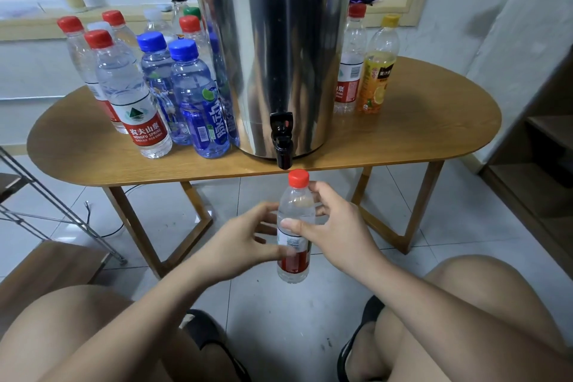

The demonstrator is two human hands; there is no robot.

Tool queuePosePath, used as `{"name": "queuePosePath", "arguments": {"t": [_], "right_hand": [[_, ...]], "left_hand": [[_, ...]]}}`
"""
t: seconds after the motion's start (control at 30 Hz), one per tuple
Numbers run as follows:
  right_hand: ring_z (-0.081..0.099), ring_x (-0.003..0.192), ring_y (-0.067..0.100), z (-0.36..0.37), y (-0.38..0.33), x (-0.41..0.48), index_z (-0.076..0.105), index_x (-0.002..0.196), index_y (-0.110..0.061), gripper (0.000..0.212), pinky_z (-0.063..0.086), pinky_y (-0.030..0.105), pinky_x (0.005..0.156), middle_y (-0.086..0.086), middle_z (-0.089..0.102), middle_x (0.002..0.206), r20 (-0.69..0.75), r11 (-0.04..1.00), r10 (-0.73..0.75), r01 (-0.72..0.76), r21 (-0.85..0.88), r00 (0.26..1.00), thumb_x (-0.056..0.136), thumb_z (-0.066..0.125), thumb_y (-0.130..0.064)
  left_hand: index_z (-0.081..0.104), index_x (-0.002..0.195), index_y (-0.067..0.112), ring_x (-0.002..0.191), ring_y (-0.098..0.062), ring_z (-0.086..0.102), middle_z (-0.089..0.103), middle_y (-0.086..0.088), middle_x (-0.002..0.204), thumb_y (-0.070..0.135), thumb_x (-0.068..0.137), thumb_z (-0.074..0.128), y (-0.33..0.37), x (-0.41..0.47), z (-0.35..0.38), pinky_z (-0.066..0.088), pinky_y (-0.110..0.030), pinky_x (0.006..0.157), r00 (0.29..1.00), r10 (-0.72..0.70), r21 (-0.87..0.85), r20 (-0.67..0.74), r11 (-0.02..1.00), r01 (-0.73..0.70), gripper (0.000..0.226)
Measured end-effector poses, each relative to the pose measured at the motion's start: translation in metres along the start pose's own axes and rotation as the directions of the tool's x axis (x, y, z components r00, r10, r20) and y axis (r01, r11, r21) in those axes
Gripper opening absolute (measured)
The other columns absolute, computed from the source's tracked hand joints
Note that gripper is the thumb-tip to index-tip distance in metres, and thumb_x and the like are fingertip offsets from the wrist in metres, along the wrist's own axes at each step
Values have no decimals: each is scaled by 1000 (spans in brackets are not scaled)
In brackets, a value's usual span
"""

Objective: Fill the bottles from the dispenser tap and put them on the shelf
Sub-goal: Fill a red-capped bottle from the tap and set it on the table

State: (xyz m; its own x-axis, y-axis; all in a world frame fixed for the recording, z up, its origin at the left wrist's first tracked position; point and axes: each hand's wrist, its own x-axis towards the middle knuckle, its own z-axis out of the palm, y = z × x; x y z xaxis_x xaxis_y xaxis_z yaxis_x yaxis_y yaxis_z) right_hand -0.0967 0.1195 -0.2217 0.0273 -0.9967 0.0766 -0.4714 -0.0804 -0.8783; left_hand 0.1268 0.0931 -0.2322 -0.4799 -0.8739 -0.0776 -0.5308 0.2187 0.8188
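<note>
1. bottle (pixel 297 195) hangs upright in the air just below the black tap (pixel 282 143), red cap (pixel 298 178) on; the right hand (pixel 335 226) wraps its shoulder, thumb in front, probably steadying it for uncapping.
2. left hand (pixel 242 239) is blurred beside the lower label, fingers half curled; whether it grasps the bottle cannot be told.
3. tap overhangs the table (pixel 418 133) edge, so a bottle mouth can sit under the spout clear of the wood.
4. open floor lies below; capped bottles (pixel 148 87) crowd left of the dispenser (pixel 279 40), and the shelf (pixel 539 170) stands far right.
</note>
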Motion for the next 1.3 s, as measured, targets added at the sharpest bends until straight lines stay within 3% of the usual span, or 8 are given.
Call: {"name": "queuePosePath", "arguments": {"t": [0.1, 0.23, 0.4, 0.6, 0.7, 1.03, 1.2, 1.3], "right_hand": [[67, 116, 5, 0, 1, -1, 55, 139, -50, 67, 62, 41, 96, -20, 69, 128, -3, 1000, -1, 2, 21, 1000, 81, 89, -54], [66, 118, 5, 0, 3, -1, 57, 137, -49, 70, 61, 38, 97, -19, 69, 128, 2, 998, -6, 6, 67, 1000, 77, 93, -53], [67, 118, 2, 1, -1, 2, 57, 137, -47, 71, 60, 34, 97, -20, 69, 129, 38, 987, -30, 24, 160, 999, 77, 95, -50], [72, 111, 6, 3, 5, 4, 58, 140, -39, 65, 58, 32, 95, -14, 72, 124, 12, 975, -34, 31, 222, 999, 84, 89, -53], [73, 110, 6, 4, 9, 5, 60, 138, -41, 58, 62, 41, 95, -15, 73, 120, 38, 980, -18, 11, 199, 999, 88, 84, -56], [74, 104, 8, 15, 21, 11, 67, 127, -39, 38, 65, 46, 88, -16, 75, 110, 86, 995, -8, 0, 99, 996, 93, 83, -44], [73, 102, 9, 15, 23, 11, 68, 125, -38, 34, 65, 45, 87, -14, 76, 109, 96, 996, -6, -3, 85, 995, 94, 82, -38], [73, 103, 9, 15, 25, 12, 69, 124, -38, 33, 65, 45, 87, -15, 75, 108, 101, 997, 5, -13, 79, 995, 94, 82, -37]], "left_hand": [[53, 144, 46, 117, 2, 68, 70, 24, 129, 63, 75, 91, 6, 3, 19, 63, -36, 97, 997, 22, 41, -70, 999, -19, 80], [60, 134, 38, 109, 4, 69, 75, 22, 118, 49, 80, 91, 9, 6, 25, 64, -33, 91, 981, 29, 90, -191, 996, -12, 64], [65, 125, 37, 106, 0, 71, 76, 20, 110, 49, 77, 92, 11, 2, 11, 64, -34, 88, 966, 71, 120, -250, 992, -42, 56], [69, 128, 36, 107, -5, 75, 79, 19, 116, 42, 76, 97, 21, -9, -38, 62, -46, 96, 935, 66, 25, -349, 998, -61, 59], [71, 128, 32, 108, -14, 76, 80, 10, 119, 36, 78, 98, 26, -16, -68, 61, -52, 99, 911, 40, -74, -410, 994, -76, 57], [72, 136, 26, 115, -19, 74, 79, 5, 126, 32, 85, 92, 21, -13, -136, 59, -51, 106, 687, 43, -129, -725, 972, -197, 55], [64, 140, 33, 116, -6, 68, 72, 13, 133, 39, 82, 94, 7, -5, -145, 57, -37, 101, 573, 86, 84, -815, 996, -31, 66], [54, 148, 30, 118, -10, 62, 58, 1, 142, 32, 74, 100, -4, 2, -150, 51, -32, 99, 565, 84, 180, -821, 977, 116, 86]]}}
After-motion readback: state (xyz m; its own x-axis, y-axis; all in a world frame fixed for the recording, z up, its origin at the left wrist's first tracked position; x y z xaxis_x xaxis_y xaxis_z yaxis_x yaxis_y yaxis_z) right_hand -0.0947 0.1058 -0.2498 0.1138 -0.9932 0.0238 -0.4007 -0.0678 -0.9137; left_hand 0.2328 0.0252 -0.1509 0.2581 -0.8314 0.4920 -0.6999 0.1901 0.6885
